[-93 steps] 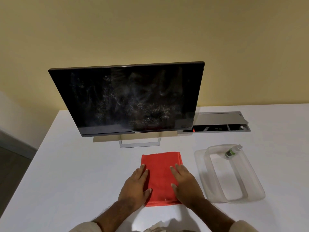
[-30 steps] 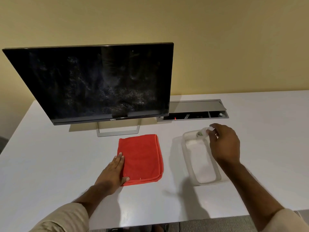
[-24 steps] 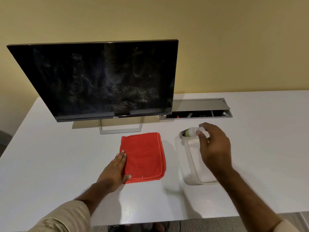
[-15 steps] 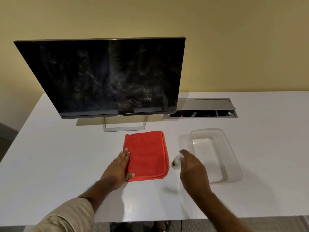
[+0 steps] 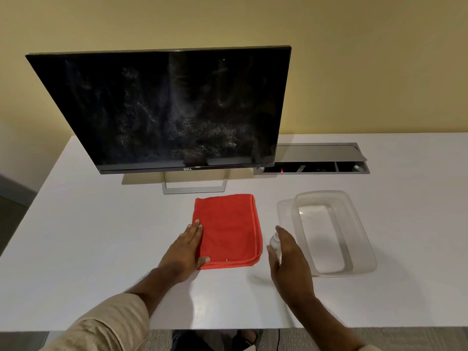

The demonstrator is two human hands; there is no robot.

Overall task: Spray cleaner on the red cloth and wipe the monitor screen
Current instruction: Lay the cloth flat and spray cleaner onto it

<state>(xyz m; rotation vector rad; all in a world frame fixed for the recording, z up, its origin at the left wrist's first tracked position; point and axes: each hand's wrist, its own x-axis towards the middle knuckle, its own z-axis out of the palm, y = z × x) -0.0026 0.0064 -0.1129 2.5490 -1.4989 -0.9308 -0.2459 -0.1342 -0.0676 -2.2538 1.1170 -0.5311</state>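
Observation:
A folded red cloth [image 5: 229,228] lies flat on the white table [image 5: 101,236] in front of the monitor [image 5: 167,110], whose dark screen is covered in dusty smears. My left hand [image 5: 187,247] rests flat on the cloth's left edge, fingers together. Just right of the cloth, my right hand [image 5: 288,254] holds a small clear spray bottle [image 5: 274,243] upright, mostly hidden behind the fingers.
A clear plastic container [image 5: 329,231] sits to the right of my right hand, with nothing in it. Behind it, an open cable box [image 5: 310,160] is set into the table. The monitor stand [image 5: 193,186] is just beyond the cloth.
My right hand lifted the spray bottle out of the plastic container and brought it left and nearer, beside the cloth. The left hand stayed on the cloth.

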